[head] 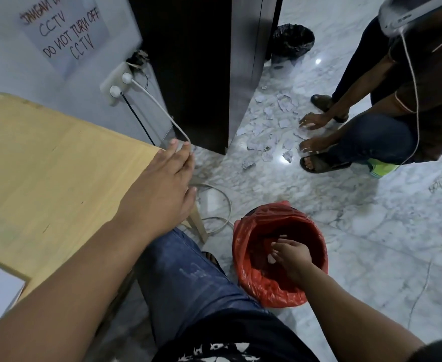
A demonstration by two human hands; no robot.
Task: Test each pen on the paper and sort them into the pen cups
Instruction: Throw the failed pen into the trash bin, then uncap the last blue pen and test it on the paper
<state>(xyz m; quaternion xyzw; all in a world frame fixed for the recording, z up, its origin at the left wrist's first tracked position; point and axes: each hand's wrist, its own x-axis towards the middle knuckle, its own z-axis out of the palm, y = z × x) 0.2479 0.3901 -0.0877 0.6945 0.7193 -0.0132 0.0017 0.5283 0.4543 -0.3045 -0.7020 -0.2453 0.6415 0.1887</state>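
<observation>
The left hand (162,186) rests flat, fingers straight, on the near-right corner of the wooden table (45,158), gripping nothing; it probably braces the lean. To its right, the right hand (290,254) reaches into the red-lined bin (243,246), fingers loosely bent over white scraps; whether it pinches one I cannot tell. Farther right, another person's two hands (312,121) gather torn paper pieces (269,126), too many to count, apparently for this bin. One black bin (291,41) stands far. No pens or cups show.

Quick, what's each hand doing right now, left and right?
Left hand: open, fingers straight, resting on the wooden table corner.
Right hand: inside the red-lined bin; white scraps by its fingers, grip cannot be told.
</observation>
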